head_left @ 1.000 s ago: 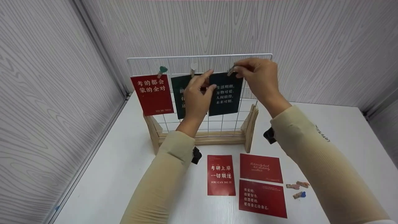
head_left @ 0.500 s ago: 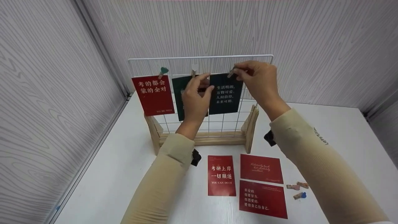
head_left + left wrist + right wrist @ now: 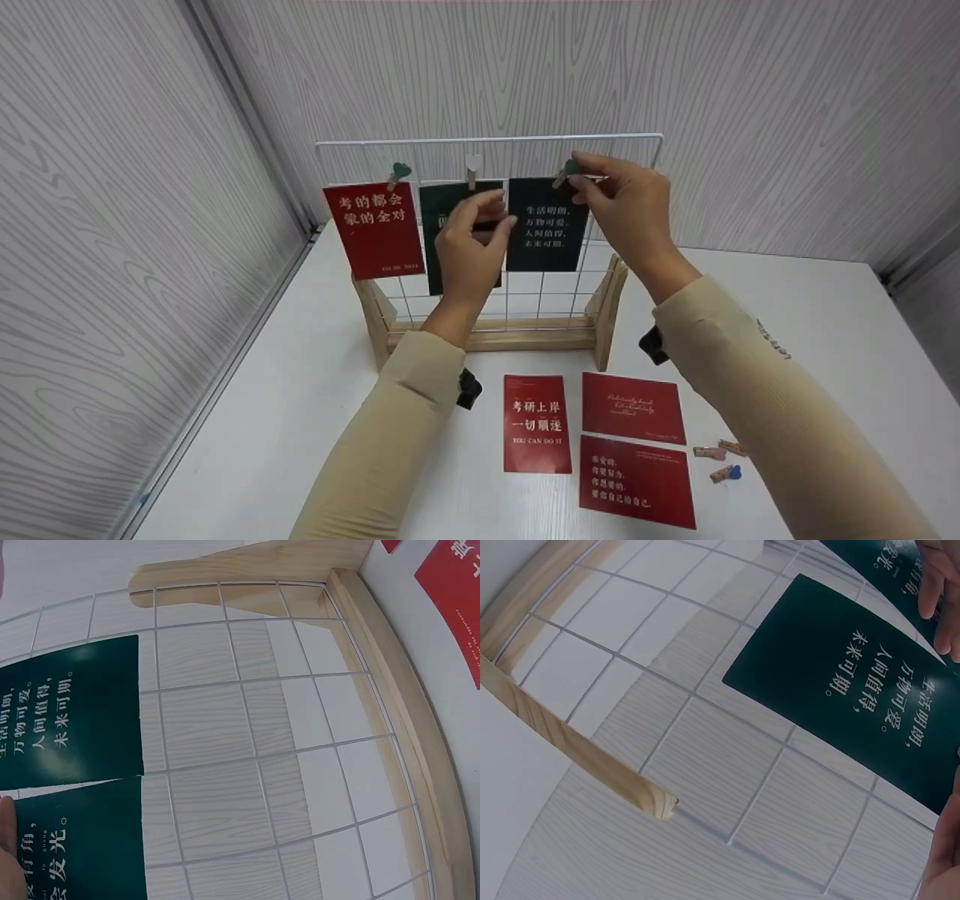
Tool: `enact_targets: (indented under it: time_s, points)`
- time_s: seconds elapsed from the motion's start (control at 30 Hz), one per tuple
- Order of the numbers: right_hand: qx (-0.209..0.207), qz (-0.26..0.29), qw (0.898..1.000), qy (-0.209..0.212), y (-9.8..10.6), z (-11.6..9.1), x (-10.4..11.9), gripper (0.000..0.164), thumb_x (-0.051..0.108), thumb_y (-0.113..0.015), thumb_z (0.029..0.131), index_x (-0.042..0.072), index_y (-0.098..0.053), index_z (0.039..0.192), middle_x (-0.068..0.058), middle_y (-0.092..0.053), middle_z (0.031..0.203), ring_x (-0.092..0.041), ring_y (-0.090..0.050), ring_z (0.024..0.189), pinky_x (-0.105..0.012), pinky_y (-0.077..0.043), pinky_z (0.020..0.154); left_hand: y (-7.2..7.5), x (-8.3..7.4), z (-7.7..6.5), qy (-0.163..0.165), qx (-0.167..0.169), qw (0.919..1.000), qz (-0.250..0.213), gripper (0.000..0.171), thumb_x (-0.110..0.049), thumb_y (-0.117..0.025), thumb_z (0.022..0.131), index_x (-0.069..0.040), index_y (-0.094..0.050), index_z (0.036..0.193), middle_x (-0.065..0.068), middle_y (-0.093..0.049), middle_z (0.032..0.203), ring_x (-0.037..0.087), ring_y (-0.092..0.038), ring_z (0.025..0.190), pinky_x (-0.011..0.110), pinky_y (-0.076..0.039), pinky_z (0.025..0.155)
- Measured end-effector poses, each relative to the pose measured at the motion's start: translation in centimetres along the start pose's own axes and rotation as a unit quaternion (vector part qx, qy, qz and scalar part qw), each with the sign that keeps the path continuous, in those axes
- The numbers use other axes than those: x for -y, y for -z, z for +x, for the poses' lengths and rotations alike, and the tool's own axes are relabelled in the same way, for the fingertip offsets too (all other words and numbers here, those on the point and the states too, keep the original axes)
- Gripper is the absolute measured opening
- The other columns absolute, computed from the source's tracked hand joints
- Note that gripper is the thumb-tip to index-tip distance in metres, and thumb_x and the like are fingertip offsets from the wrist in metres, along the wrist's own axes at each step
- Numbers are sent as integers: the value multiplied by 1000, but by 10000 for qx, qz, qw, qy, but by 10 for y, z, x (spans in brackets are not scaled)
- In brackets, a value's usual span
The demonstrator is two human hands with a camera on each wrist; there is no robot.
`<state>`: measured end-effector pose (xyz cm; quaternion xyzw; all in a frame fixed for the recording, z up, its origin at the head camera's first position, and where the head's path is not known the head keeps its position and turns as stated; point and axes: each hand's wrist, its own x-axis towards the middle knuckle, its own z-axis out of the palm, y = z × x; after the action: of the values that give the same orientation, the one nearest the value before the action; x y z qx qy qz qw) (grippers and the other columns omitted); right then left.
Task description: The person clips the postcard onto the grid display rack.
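Note:
My right hand [image 3: 630,206] is at the top right of the dark green card [image 3: 547,240] on the wire grid. Its thumb and index finger are spread around a clothespin [image 3: 571,167] with a green heart, which shows between the tips. My left hand [image 3: 472,251] is in front of the middle green card [image 3: 436,240], fingers loosely bent, thumb tip near the dark card's left edge. A white-heart clothespin [image 3: 472,169] is at that middle card's top. In the right wrist view the dark card [image 3: 817,675] hangs on the grid; the clothespin is out of sight.
A red card [image 3: 375,240] hangs at left under a green-heart clothespin [image 3: 399,174]. The grid stands in a wooden base [image 3: 495,341]. On the table lie red cards [image 3: 536,450] and, by the right forearm, loose clothespins [image 3: 724,473].
The right thumb and index finger have spread apart, showing the green heart they covered before. The left hand has dropped slightly, and the dark card hangs straighter.

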<state>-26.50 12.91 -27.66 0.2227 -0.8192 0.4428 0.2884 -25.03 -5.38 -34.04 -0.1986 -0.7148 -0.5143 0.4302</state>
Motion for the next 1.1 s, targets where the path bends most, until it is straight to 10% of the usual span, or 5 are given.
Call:
enact_targets:
  time_s: [1.1]
  points:
    - [-962,442,9909,831,1,-40,-25,44,8,-72,85,5,-59,126,-1,-61,124,-15,-64,97,-25,-53,77,7,3,-27,82,137,9976,-668,28,-11,-73,84,1,-64,108,10,-65,96,16,-65,86,28,-56,68]
